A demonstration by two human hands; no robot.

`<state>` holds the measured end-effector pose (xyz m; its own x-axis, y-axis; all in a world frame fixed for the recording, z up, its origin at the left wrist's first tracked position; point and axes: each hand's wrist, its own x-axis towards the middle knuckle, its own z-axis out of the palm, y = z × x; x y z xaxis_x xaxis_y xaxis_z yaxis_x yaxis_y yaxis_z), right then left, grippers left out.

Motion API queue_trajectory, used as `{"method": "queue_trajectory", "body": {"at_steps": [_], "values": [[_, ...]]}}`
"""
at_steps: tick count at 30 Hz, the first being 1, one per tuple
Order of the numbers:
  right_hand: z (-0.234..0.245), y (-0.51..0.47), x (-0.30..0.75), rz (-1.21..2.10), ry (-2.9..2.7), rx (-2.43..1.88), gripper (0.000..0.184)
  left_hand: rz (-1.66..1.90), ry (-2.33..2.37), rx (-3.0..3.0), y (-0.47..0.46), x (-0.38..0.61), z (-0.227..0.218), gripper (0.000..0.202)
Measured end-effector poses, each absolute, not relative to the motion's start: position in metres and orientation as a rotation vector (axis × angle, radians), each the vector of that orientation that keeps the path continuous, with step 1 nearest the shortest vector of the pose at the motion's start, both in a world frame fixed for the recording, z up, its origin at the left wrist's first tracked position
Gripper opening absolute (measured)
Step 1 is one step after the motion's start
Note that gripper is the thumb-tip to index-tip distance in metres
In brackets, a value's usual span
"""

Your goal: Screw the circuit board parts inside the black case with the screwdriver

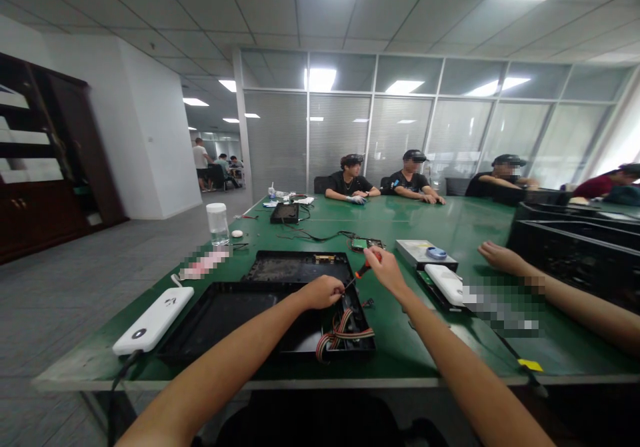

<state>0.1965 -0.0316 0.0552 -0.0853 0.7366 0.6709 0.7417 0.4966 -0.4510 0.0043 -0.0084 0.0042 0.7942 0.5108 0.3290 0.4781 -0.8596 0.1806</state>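
Observation:
My right hand [385, 268] is closed round a screwdriver [364, 268] with a red and black handle; its tip slants down to the left, toward my left hand. My left hand [323, 292] is curled into a loose fist, pinching something small that I cannot make out, right at the screwdriver's tip. Both hands hover over the right side of an opened black device case [225, 314] on the green table [450, 227]. A striped ribbon cable [343, 330] lies in the case just below my left hand.
A white power bank [153, 320] lies left of the case. A silver drive [423, 252] with a blue disc and a white box [445, 284] lie to the right, beside a co-worker's hand [497, 257]. A plastic jar [218, 224] stands at the left edge. Several people sit at the far end.

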Motion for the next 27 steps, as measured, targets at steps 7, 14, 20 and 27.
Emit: {"method": "queue_trajectory", "body": {"at_steps": [7,14,20,27], "values": [[0.000,0.001,0.255,0.723,-1.082,-0.955,0.039,0.600,0.754,2.916,-0.013,0.002,0.005,0.012],[-0.008,0.004,0.230,1.030,-1.012,-0.825,0.034,0.622,0.783,2.829,-0.011,-0.007,0.028,0.009],[-0.013,-0.001,0.213,1.233,-1.137,-0.753,0.026,-0.152,0.916,2.560,-0.007,-0.052,0.065,0.008],[-0.011,-0.013,0.211,0.921,-1.419,-0.856,0.031,-0.400,1.141,2.156,-0.006,-0.095,0.044,0.009]]}}
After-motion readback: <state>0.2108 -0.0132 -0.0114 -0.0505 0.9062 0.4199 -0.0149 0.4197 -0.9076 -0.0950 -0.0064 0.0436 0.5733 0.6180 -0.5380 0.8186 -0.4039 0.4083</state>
